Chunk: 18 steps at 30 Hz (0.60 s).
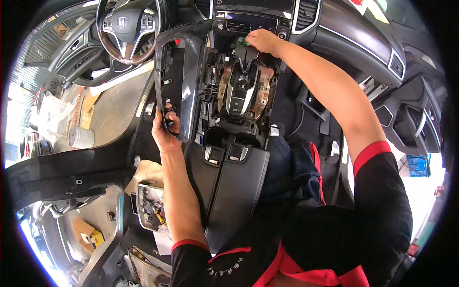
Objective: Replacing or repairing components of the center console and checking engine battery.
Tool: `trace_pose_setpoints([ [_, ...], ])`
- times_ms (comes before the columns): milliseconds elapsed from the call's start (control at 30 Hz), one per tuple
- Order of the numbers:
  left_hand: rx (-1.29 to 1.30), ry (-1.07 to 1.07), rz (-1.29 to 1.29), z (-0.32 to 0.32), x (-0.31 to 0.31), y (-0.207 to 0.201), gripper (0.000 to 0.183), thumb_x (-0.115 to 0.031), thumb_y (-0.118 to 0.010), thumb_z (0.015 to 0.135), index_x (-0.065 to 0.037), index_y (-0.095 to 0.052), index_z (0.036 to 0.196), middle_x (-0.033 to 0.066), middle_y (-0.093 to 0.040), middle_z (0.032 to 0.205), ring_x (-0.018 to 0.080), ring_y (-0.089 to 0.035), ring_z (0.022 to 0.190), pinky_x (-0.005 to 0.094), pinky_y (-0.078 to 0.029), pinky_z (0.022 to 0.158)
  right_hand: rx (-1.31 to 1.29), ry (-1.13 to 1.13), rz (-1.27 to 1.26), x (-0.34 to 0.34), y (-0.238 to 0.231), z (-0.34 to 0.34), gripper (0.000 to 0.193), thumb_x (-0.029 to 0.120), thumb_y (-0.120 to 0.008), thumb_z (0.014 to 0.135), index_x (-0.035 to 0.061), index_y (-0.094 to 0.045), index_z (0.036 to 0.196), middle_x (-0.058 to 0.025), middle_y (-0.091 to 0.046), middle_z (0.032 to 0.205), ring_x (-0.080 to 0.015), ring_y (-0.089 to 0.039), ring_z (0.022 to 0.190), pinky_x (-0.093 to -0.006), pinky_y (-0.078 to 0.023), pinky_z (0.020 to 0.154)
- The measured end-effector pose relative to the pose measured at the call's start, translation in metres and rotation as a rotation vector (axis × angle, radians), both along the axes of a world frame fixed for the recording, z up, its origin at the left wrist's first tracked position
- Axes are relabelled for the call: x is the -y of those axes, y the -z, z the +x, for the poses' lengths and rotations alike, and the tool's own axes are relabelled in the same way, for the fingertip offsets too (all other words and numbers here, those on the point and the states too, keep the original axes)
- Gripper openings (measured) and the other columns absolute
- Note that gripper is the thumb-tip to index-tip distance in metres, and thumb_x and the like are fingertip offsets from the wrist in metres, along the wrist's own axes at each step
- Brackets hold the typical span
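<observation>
Though glossy, hollow trim panel (pixel 191 91) in left fingers (pixel 158 125)

trim frame (pixel 192 81) is hiding part of my left hand (pixel 165 137), my right hand (pixel 263 41) is partly covering the gear knob (pixel 246 54), tray pieces (pixel 154 210) are looking too small to tell, steering wheel (pixel 125 31) is running off the top

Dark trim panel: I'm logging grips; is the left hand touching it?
Touching: the head view shows the left hand gripping the trim panel near its lower end.
</observation>
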<state>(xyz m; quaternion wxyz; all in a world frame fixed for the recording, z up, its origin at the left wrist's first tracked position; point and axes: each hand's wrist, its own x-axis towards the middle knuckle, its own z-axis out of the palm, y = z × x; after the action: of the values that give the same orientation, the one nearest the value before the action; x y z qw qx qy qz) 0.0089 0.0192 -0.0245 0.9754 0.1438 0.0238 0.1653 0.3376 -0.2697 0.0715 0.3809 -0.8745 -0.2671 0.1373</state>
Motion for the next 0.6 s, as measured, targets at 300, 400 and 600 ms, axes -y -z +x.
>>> trace_pose_setpoints([
  [300, 0.063, -0.102, 0.034, 0.002, 0.004, -0.001, 0.020, -0.010, -0.064, 0.097, -0.004, -0.067, 0.116, 0.0205, -0.069, 0.111, 0.0261, -0.070, 0.080, 0.0336, -0.063, 0.076, 0.376, -0.052, -0.617, -0.075, 0.009, 0.002, 0.029, 0.030, -0.060, 0.091, 0.0103, -0.077, 0.102, -0.0193, -0.072, 0.110, -0.0397, -0.069, 0.102, -0.0486, -0.054, 0.089],
  [400, 0.086, -0.090, 0.002, -0.006, -0.005, 0.001, 0.019, -0.009, -0.063, 0.098, -0.004, -0.067, 0.116, 0.0207, -0.070, 0.110, 0.0271, -0.071, 0.082, 0.0340, -0.063, 0.075, 0.362, -0.099, -0.692, -0.103, 0.001, -0.011, 0.024, 0.022, -0.064, 0.089, 0.0077, -0.077, 0.103, -0.0198, -0.073, 0.109, -0.0396, -0.069, 0.104, -0.0490, -0.056, 0.087],
  [600, 0.111, -0.141, -0.073, -0.001, -0.008, 0.000, 0.019, -0.007, -0.061, 0.098, -0.004, -0.067, 0.116, 0.0211, -0.071, 0.108, 0.0274, -0.072, 0.083, 0.0352, -0.064, 0.079, 0.431, -0.270, -0.893, -0.119, 0.003, 0.000, 0.031, 0.004, -0.065, 0.077, 0.0029, -0.077, 0.106, -0.0217, -0.073, 0.111, -0.0393, -0.070, 0.106, -0.0492, -0.058, 0.083],
])
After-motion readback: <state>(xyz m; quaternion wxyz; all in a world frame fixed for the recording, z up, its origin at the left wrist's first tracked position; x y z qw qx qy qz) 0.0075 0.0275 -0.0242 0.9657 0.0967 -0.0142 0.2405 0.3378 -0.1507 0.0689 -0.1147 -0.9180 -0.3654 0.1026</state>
